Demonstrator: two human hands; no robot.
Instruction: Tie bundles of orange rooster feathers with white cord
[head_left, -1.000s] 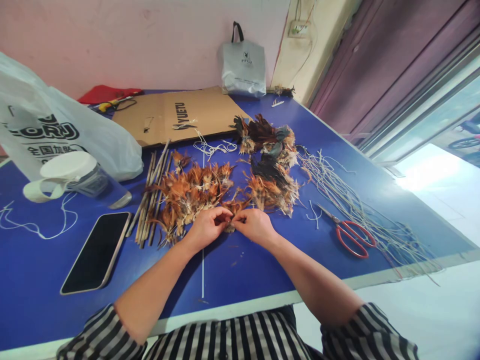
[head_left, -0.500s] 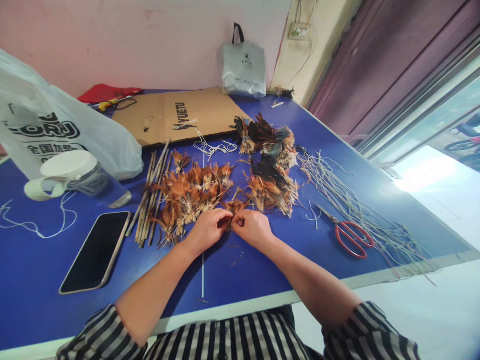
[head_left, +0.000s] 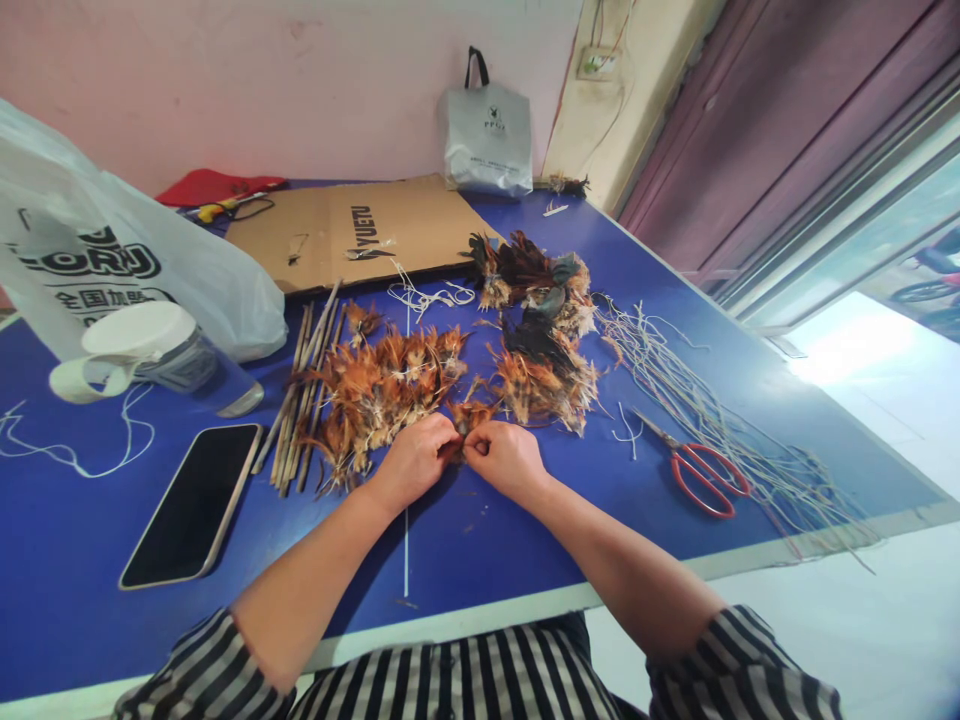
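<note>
My left hand and my right hand meet above the blue table, fingers pinched together at the base of a small brown feather bundle. Its feathers fan out away from me; any string between the fingertips is too small to make out. Left of it lies a spread of orange-brown feather bundles, beside my left hand. Past my right hand sits a pile of brown and black feather bundles, with darker feathers behind it.
Red-handled scissors and many loose strings lie at the right. Thin sticks, a phone and a lidded clear cup are at the left. Farther back are flat cardboard, a plastic bag and a silver bag.
The fingers of my left hand have curled in a little more at the base of the feather bundle. My right hand has barely moved.
</note>
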